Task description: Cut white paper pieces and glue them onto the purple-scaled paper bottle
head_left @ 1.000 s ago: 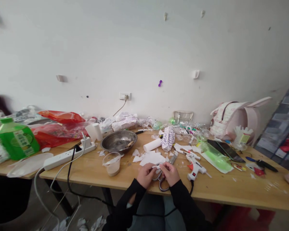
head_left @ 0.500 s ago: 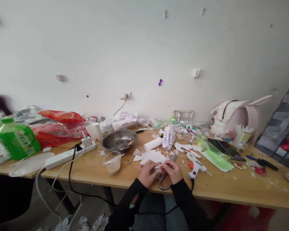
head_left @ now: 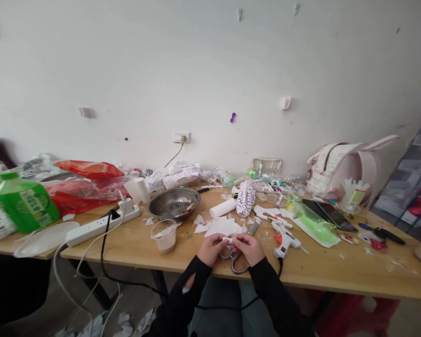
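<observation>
My left hand (head_left: 210,249) and my right hand (head_left: 250,248) meet over the near edge of the wooden table (head_left: 337,271). Both pinch a small white piece of paper (head_left: 228,240) held between their fingertips. Grey-handled scissors (head_left: 239,258) lie on the table just below and between the hands, blades pointing away. White paper scraps (head_left: 219,227) lie right behind the hands. A white hot glue gun (head_left: 284,242) rests just right of my right hand, its black cord hanging over the table edge.
A metal bowl (head_left: 173,202), a plastic cup (head_left: 164,237) and a white power strip (head_left: 101,224) sit to the left. A green bottle (head_left: 24,202) and red bags (head_left: 87,185) are at far left. Phones (head_left: 331,214) and a pink backpack (head_left: 340,171) are to the right.
The view has shifted slightly. My hands stay together on the white piece and have lifted it a little above the scissors.
</observation>
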The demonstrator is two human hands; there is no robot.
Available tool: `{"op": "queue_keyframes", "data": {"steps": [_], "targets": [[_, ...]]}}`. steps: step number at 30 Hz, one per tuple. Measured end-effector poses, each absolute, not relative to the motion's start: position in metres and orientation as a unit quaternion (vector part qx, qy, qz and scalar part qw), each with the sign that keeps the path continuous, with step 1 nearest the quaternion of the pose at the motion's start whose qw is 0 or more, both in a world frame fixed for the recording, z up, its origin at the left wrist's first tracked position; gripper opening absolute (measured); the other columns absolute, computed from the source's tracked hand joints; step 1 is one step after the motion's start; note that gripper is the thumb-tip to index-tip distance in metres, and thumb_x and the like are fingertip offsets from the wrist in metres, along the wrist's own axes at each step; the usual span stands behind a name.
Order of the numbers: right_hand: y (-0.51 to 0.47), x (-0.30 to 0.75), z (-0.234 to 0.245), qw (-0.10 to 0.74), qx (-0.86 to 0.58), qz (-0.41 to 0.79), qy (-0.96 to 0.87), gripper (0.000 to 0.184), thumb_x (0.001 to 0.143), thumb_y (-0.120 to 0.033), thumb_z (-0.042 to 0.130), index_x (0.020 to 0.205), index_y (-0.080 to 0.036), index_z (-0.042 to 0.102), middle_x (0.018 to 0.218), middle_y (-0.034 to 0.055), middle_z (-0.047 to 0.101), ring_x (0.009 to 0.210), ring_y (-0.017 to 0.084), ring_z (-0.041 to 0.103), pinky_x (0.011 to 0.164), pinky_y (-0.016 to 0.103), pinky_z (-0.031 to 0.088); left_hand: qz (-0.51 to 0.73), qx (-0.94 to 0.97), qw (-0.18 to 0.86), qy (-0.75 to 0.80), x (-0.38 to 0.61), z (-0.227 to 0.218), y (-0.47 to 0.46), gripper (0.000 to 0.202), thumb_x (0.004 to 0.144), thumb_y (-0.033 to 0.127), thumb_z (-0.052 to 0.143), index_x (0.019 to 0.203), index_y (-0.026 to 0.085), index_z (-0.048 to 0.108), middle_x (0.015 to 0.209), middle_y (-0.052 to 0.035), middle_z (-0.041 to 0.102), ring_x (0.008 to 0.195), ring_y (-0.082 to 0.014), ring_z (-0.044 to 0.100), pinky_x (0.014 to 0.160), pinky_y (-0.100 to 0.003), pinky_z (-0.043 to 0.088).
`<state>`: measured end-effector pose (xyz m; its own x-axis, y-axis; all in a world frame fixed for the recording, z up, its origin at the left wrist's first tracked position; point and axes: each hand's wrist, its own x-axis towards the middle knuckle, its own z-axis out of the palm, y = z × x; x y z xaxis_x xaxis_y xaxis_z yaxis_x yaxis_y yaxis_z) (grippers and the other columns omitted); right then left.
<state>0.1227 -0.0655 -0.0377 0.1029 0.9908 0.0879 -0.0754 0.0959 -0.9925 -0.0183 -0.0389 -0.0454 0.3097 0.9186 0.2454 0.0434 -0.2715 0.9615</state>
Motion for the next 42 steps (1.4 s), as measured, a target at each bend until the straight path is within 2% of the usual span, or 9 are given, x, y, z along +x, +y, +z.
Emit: {"op": "queue_keyframes", "data": {"steps": [4,9,12,19,24,27,31,35,42], "targets": [[-0.066,0.121,-0.034,0.57,-0.483,0.478,-0.463,0.049,0.042,-0.058,0.071,0.066,-0.016,0.064,0.051,0.0017,0.062,0.048,0.016,0.057,0.051,0.03,0.049,0.467,0.652,0.457,0.386,-0.021,-0.041,-0.042,0.034,0.062,0.049,0.062,0.065,0.015,0.063,0.061,-0.0021,0.06,0.062,-0.0163,0.051,0.064,-0.028,0.04],[-0.065,0.121,-0.033,0.567,-0.484,0.482,-0.46,0.041,0.042,-0.053,0.073,0.055,-0.017,0.061,0.045,-0.0004,0.06,0.042,0.013,0.053,0.045,0.027,0.045,0.473,0.65,0.436,0.405,-0.019,-0.041,-0.045,0.024,0.061,0.04,0.065,0.063,0.017,0.063,0.057,-0.0003,0.056,0.062,-0.0162,0.049,0.066,-0.029,0.038],[-0.066,0.121,-0.033,0.579,-0.484,0.475,-0.452,0.038,0.042,-0.051,0.073,0.054,-0.017,0.06,0.044,-0.0009,0.059,0.041,0.014,0.053,0.046,0.027,0.044,0.465,0.651,0.456,0.39,-0.017,-0.04,-0.045,0.03,0.063,0.046,0.061,0.062,0.016,0.06,0.056,0.0001,0.056,0.059,-0.0155,0.049,0.063,-0.029,0.039],[-0.064,0.122,-0.034,0.613,-0.476,0.445,-0.446,0.036,0.041,-0.05,0.073,0.055,-0.019,0.062,0.051,0.0006,0.062,0.05,0.018,0.057,0.056,0.033,0.048,0.455,0.638,0.52,0.34,-0.014,-0.033,-0.042,0.046,0.07,0.061,0.045,0.061,0.018,0.056,0.059,-0.0013,0.058,0.064,-0.0176,0.051,0.07,-0.032,0.04],[-0.065,0.125,-0.029,0.615,-0.471,0.409,-0.483,0.014,0.045,-0.032,0.072,0.05,-0.02,0.066,0.057,0.0008,0.061,0.062,0.017,0.056,0.065,0.03,0.045,0.428,0.612,0.58,0.326,-0.014,-0.039,-0.041,0.042,0.056,0.054,0.065,0.066,0.015,0.055,0.057,0.0006,0.055,0.053,-0.0124,0.047,0.055,-0.026,0.037],[-0.066,0.124,-0.029,0.599,-0.471,0.418,-0.494,0.008,0.046,-0.026,0.069,0.049,-0.02,0.066,0.053,-0.0007,0.058,0.054,0.015,0.052,0.057,0.028,0.043,0.42,0.595,0.606,0.32,-0.014,-0.043,-0.041,0.045,0.049,0.052,0.071,0.066,0.016,0.051,0.055,0.0036,0.051,0.046,-0.008,0.041,0.048,-0.022,0.031],[-0.065,0.122,-0.032,0.579,-0.471,0.452,-0.489,0.014,0.046,-0.028,0.069,0.055,-0.018,0.064,0.046,-0.0027,0.055,0.044,0.012,0.047,0.046,0.026,0.039,0.425,0.583,0.615,0.318,-0.013,-0.045,-0.041,0.044,0.05,0.05,0.071,0.066,0.016,0.049,0.055,0.0046,0.05,0.046,-0.0071,0.04,0.048,-0.021,0.03],[-0.065,0.121,-0.034,0.58,-0.46,0.472,-0.479,0.026,0.045,-0.031,0.071,0.064,-0.018,0.062,0.049,-0.0038,0.056,0.045,0.011,0.048,0.045,0.025,0.04,0.428,0.584,0.609,0.325,-0.012,-0.047,-0.04,0.041,0.052,0.05,0.07,0.065,0.015,0.052,0.052,0.0051,0.049,0.045,-0.0067,0.038,0.047,-0.021,0.029],[-0.066,0.121,-0.036,0.595,-0.454,0.466,-0.472,0.023,0.045,-0.028,0.072,0.063,-0.017,0.062,0.051,-0.0039,0.057,0.047,0.011,0.049,0.046,0.023,0.041,0.427,0.604,0.579,0.342,-0.013,-0.049,-0.041,0.036,0.056,0.049,0.067,0.06,0.015,0.057,0.05,0.0034,0.049,0.047,-0.0092,0.041,0.047,-0.022,0.031]]}}
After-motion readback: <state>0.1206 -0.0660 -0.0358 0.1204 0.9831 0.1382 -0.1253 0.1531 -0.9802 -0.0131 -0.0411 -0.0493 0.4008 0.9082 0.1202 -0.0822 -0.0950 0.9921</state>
